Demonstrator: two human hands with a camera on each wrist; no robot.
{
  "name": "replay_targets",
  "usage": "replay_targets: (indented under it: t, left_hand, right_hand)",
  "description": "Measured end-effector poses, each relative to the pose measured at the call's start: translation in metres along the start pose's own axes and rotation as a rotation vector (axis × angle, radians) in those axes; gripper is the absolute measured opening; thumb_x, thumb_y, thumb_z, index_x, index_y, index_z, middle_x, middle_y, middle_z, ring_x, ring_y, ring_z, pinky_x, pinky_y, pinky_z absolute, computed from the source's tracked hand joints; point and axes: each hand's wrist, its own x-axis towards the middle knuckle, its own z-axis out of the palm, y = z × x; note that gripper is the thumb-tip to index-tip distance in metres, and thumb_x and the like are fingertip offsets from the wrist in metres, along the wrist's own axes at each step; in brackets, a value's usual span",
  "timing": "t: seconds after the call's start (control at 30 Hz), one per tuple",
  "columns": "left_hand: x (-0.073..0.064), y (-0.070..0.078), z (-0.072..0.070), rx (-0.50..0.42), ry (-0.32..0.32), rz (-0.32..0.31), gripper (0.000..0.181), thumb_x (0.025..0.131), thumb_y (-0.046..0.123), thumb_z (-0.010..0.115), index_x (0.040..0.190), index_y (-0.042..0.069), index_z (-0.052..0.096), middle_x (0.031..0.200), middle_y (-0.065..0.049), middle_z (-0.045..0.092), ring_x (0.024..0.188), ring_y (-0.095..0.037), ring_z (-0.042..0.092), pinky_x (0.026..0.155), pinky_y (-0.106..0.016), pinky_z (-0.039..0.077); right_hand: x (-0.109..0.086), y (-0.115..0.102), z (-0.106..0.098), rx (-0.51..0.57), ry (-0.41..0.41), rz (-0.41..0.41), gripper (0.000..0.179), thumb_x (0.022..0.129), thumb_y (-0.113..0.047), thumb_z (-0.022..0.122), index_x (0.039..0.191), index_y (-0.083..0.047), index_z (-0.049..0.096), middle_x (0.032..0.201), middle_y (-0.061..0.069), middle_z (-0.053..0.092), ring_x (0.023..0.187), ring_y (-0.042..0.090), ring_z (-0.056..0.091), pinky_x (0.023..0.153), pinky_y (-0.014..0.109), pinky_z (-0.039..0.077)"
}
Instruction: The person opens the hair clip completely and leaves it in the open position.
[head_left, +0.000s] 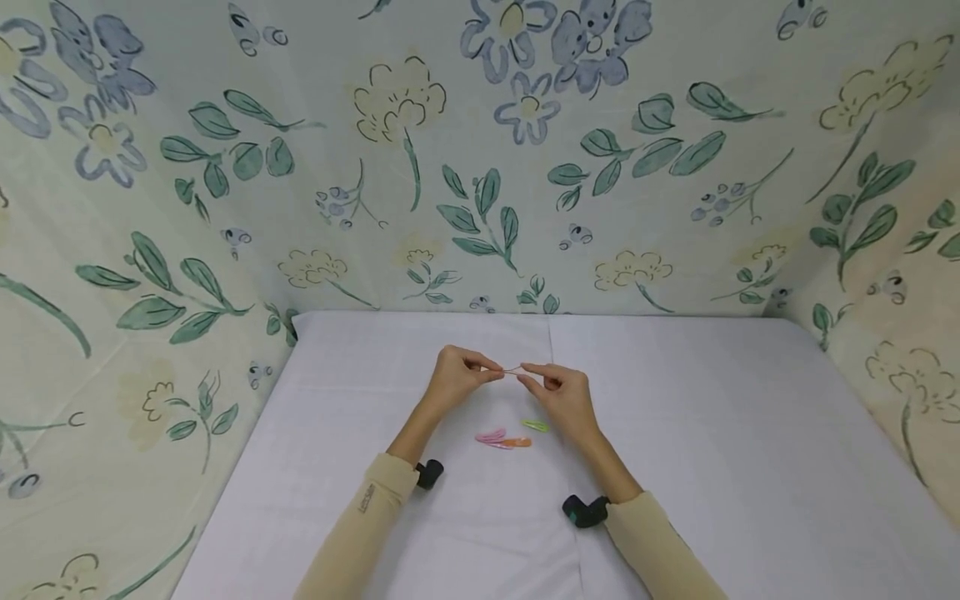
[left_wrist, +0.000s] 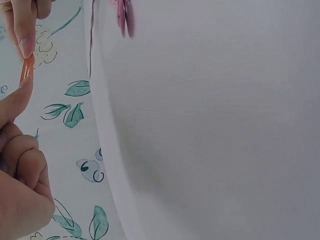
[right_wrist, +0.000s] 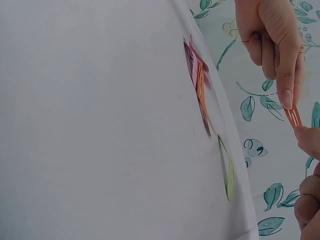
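Observation:
Both hands meet over the far part of the white table, with a slim orange snap hair clip [head_left: 511, 372] between them. My left hand [head_left: 459, 377] pinches one end of it with thumb and index finger. At the other end, the right hand [head_left: 562, 398] holds it between its thumb and index fingertips. In the left wrist view the hair clip [left_wrist: 27, 69] shows a long slot between the fingertips; the right wrist view shows the same clip [right_wrist: 293, 117]. On the table below lie pink hair clips [head_left: 491, 436], an orange one [head_left: 517, 443] and a green one [head_left: 536, 425].
White cloth covers the table [head_left: 690, 433], whose far edge meets a floral-patterned curtain [head_left: 465, 167]. The curtain also hangs along the left and right sides. A black camera [head_left: 430, 474] sits at the left wrist and another black camera [head_left: 584, 511] at the right.

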Motion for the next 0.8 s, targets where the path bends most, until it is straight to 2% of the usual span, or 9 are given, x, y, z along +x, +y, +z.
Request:
replay_targets:
  t: [0.1, 0.3, 0.5, 0.67, 0.8]
  left_hand:
    - [0.004, -0.002, 0.002, -0.026, -0.001, -0.018, 0.008, 0.08, 0.012, 0.09, 0.085, 0.008, 0.085, 0.069, -0.019, 0.071, 0.055, -0.01, 0.038, 0.052, -0.021, 0.03]
    - [0.012, -0.007, 0.005, -0.065, 0.002, -0.083, 0.007, 0.08, 0.012, 0.09, 0.083, 0.008, 0.085, 0.075, -0.006, 0.077, 0.06, -0.011, 0.041, 0.055, -0.021, 0.033]
    - [0.019, -0.009, 0.007, -0.067, -0.01, -0.175, 0.009, 0.08, 0.013, 0.09, 0.084, 0.007, 0.084, 0.086, -0.009, 0.08, 0.069, -0.012, 0.049, 0.059, -0.022, 0.038]
    - [0.026, -0.014, 0.014, -0.047, -0.03, -0.241, 0.008, 0.081, 0.012, 0.089, 0.086, 0.007, 0.085, 0.093, -0.01, 0.08, 0.074, -0.012, 0.051, 0.062, -0.021, 0.039]
    - [0.03, -0.017, 0.019, 0.022, -0.03, -0.254, 0.004, 0.082, 0.009, 0.087, 0.083, 0.007, 0.084, 0.09, -0.009, 0.079, 0.072, -0.011, 0.047, 0.061, -0.021, 0.035]
  right_hand:
    - [0.003, 0.001, 0.0, 0.001, 0.009, 0.04, 0.021, 0.088, -0.014, 0.084, 0.108, -0.009, 0.082, 0.057, -0.002, 0.035, 0.055, 0.005, 0.029, 0.052, 0.019, 0.025]
    - [0.007, 0.006, 0.001, 0.044, 0.007, 0.111, 0.013, 0.089, -0.017, 0.083, 0.1, -0.009, 0.084, 0.057, -0.001, 0.038, 0.053, 0.005, 0.03, 0.051, 0.02, 0.025]
    - [0.013, 0.013, 0.002, 0.039, -0.013, 0.169, 0.013, 0.09, -0.019, 0.082, 0.097, -0.009, 0.084, 0.057, -0.001, 0.041, 0.055, 0.009, 0.033, 0.051, 0.021, 0.026]
    - [0.017, 0.02, 0.003, 0.014, -0.02, 0.235, 0.012, 0.09, -0.018, 0.082, 0.095, -0.007, 0.084, 0.057, -0.001, 0.044, 0.055, 0.011, 0.035, 0.051, 0.021, 0.026]
    - [0.018, 0.028, 0.005, -0.013, -0.047, 0.265, 0.013, 0.089, -0.016, 0.083, 0.096, -0.006, 0.084, 0.056, -0.003, 0.045, 0.053, 0.008, 0.035, 0.05, 0.021, 0.026]
